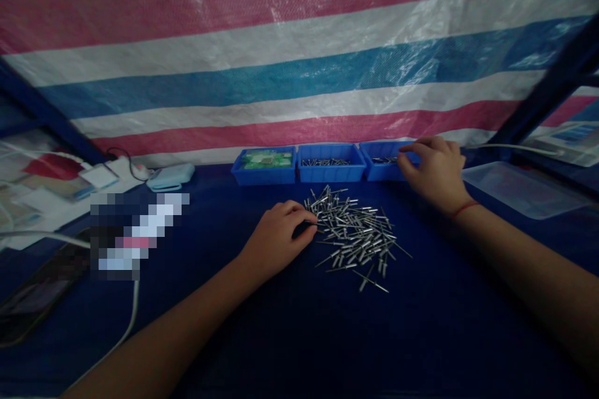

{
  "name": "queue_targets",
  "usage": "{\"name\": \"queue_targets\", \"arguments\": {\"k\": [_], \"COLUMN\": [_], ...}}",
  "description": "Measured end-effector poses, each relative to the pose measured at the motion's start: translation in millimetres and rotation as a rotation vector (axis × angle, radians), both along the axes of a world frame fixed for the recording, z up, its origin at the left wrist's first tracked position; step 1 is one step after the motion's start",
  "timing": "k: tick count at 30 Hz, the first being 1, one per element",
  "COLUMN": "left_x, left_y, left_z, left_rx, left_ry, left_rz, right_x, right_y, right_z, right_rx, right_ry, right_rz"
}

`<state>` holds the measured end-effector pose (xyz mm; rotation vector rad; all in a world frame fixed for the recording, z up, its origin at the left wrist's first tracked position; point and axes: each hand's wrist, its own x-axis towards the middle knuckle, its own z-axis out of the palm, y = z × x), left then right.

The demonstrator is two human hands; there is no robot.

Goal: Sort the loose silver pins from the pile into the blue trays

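Note:
A loose pile of silver blind rivets [360,230] lies on the dark blue tabletop. At the pile's left edge rests my left hand [283,230], its thumb and forefinger closed on a blind rivet, of which only a thin dark end shows. My right hand [435,168] hovers over the right blue bin [384,171], thumb and forefinger slightly apart with nothing visible between them. Some rivets lie in that bin, which my hand partly covers. The middle blue bin [331,173] also holds rivets. In the left blue bin [264,176] are green-and-white packets.
A clear plastic lid or tray [524,190] lies at the right. On the left are a phone [42,287], a white cable [135,305], a light blue case [171,177] and a power strip [126,168]. A striped plastic sheet [299,75] hangs behind the bins.

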<state>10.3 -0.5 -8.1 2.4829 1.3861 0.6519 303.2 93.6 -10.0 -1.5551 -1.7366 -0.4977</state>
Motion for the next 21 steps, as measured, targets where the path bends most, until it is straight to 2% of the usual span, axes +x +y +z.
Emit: {"name": "queue_targets", "arguments": {"k": [6, 13, 21], "left_x": [-3.1, -1.8, -6.0], "left_y": [2.2, 2.3, 1.9], "left_z": [-0.3, 1.0, 1.7], "left_rx": [0.03, 0.018, 0.031], "left_ry": [0.021, 0.055, 0.11], "left_rz": [-0.05, -0.022, -0.057], "right_x": [-8.0, -39.2, -70.1], "right_y": [-9.8, -42.2, -74.7], "right_z": [7.9, 19.9, 22.3], "right_rx": [-0.015, 0.002, -0.108], "right_ry": [0.012, -0.044, 0.006], "right_rz": [0.065, 0.373, 0.571]}}
